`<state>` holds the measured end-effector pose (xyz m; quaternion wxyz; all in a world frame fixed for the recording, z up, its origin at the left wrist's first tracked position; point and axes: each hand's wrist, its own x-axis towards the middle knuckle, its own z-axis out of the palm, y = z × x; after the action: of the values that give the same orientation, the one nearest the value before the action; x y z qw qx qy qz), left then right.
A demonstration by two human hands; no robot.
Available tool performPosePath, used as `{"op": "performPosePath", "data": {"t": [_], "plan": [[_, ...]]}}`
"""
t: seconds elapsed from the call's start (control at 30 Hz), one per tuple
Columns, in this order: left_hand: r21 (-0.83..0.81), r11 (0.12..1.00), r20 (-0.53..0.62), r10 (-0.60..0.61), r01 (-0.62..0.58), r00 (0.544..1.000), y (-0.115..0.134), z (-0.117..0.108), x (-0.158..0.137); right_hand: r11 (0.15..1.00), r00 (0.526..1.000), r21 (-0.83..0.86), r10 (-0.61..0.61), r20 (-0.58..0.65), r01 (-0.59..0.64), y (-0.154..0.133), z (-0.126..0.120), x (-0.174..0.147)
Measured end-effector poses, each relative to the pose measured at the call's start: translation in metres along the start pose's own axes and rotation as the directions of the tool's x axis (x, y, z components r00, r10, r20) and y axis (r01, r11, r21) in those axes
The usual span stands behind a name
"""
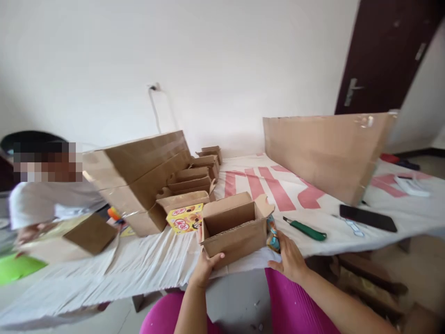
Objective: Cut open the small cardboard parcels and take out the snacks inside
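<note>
A small open-topped cardboard box (pixel 236 239) rests at the table's front edge, its flaps raised. My left hand (pixel 205 266) grips its near left corner, with the thumb on the front wall and the other fingers mostly hidden. A blue snack packet (pixel 273 235) lies against the box's right end. Beside that packet is my right hand (pixel 290 257), its thumb spread away and its fingertips at the packet's edge; whether they press on it is hard to see. Left of the box sits a yellow printed snack carton (pixel 185 218). To the right lies a green utility knife (pixel 308 229).
Several small open cardboard boxes (pixel 190 178) line up toward the wall. Large cardboard pieces stand at left (pixel 139 185) and right (pixel 323 153). A black phone (pixel 367 218) lies on the right. At far left, another person (pixel 52 204) leans over the table beside a brown box.
</note>
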<state>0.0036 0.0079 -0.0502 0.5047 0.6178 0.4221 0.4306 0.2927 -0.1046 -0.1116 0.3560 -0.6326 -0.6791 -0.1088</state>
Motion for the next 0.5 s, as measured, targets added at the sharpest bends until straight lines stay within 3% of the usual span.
{"op": "performPosePath", "data": {"t": [0.2,0.4,0.5], "plan": [[0.062,0.997,-0.083,0.056,-0.051,0.995,-0.010,-0.001,0.005,0.987,0.990,-0.096,0.133,0.050,-0.127,-0.013,-0.002,0.005],[-0.064,0.998,-0.102,-0.016,0.009,0.995,-0.012,0.001,0.007,0.985,0.997,-0.157,0.074,-0.029,-0.077,-0.005,0.006,0.000],[-0.086,0.995,-0.162,0.030,-0.044,0.986,-0.008,-0.020,0.008,0.983,0.999,-0.181,0.021,-0.041,-0.028,-0.001,0.006,-0.001]]}}
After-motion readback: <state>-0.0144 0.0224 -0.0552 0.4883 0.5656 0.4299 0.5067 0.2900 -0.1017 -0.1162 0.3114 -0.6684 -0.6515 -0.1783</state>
